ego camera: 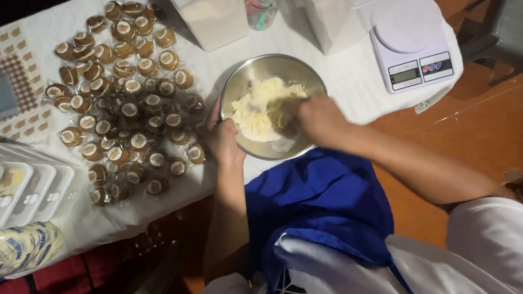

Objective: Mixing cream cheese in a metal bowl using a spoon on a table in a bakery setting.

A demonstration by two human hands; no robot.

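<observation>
A round steel bowl (242, 81) sits on the white-covered table, holding pale yellow dough (259, 108). My left hand (221, 137) grips the bowl's near left rim. My right hand (314, 118) is inside the bowl, blurred with motion, pressed into the dough at its right side. Whether it holds a tool I cannot tell.
Several wrapped brown cookies (122, 95) cover the table left of the bowl. A white kitchen scale (410, 50) stands at the right, white bags (214, 13) and a cup of utensils (260, 5) behind. Stacked white trays (16, 192) lie at the left edge. A grey stool (508, 23) stands on the floor.
</observation>
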